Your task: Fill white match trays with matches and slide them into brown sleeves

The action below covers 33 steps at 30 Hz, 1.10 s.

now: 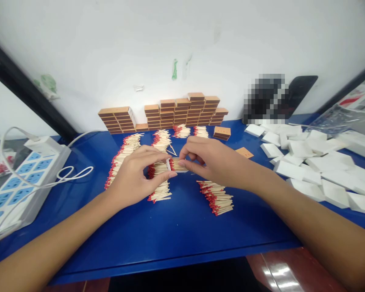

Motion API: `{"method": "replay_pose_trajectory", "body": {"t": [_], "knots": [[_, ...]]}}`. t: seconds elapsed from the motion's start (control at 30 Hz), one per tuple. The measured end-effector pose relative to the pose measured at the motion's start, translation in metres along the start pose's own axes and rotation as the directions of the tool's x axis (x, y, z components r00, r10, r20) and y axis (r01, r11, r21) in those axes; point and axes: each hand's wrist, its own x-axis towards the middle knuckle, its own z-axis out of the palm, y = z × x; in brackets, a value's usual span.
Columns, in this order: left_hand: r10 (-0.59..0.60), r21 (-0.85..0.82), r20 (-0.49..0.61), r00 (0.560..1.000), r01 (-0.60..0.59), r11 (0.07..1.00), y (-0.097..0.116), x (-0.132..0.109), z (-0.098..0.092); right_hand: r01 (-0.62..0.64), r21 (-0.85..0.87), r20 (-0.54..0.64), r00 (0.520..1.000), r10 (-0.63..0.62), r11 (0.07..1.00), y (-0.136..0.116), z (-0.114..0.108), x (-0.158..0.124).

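A small white matchbox tray (168, 164) lies low over the blue table, with red-tipped matches (174, 164) in it. My left hand (139, 172) is closed on the tray's left end, index finger at the far side and thumb at the near side. The fingers of my right hand (206, 160) are pinched at the right end of those matches and partly hide the tray. Beside my left hand, piles of matches (161, 191) lie on the table, one partly behind it. Another match pile (217, 197) sits just below my right hand.
Stacked brown matchboxes (182, 111) line the wall, with one loose matchbox (221, 133) and a flat orange card (244, 152) nearby. White trays (319, 162) are heaped at right. A power strip (26, 178) with a white cable (74, 172) lies at left.
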Motion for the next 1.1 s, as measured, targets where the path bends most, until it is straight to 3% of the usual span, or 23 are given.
{"method": "replay_pose_trajectory", "body": {"t": [0.27,0.5,0.73,0.87,0.97,1.03,1.1], "knots": [[0.007,-0.010,-0.013,1.000,-0.007,1.000,0.001,-0.001,0.001,0.042,0.022,-0.052,0.998,-0.041,0.999,0.007,0.000,0.000],[0.002,-0.029,-0.022,1.000,-0.003,1.000,0.002,0.000,0.001,0.103,0.148,-0.111,0.990,-0.087,0.984,0.001,0.005,0.001],[0.019,-0.041,-0.020,1.000,-0.020,0.999,0.007,0.000,-0.001,0.039,0.156,-0.087,0.996,-0.026,0.987,-0.007,0.007,0.000],[0.005,-0.036,-0.028,1.000,-0.006,0.999,0.007,0.000,-0.001,0.079,0.142,-0.139,0.988,-0.059,0.987,-0.006,0.008,0.002],[0.000,-0.023,-0.044,0.999,-0.001,1.000,0.006,0.000,-0.002,0.071,0.078,-0.199,0.979,-0.054,0.994,0.003,-0.005,0.003],[-0.001,-0.007,-0.056,0.998,0.000,1.000,0.005,0.000,-0.003,-0.009,-0.006,-0.212,0.977,0.008,1.000,0.018,-0.025,-0.001],[-0.015,0.021,-0.099,0.995,0.017,1.000,0.005,-0.001,-0.005,-0.141,-0.087,-0.090,0.987,0.133,0.986,0.040,-0.053,-0.010]]}}
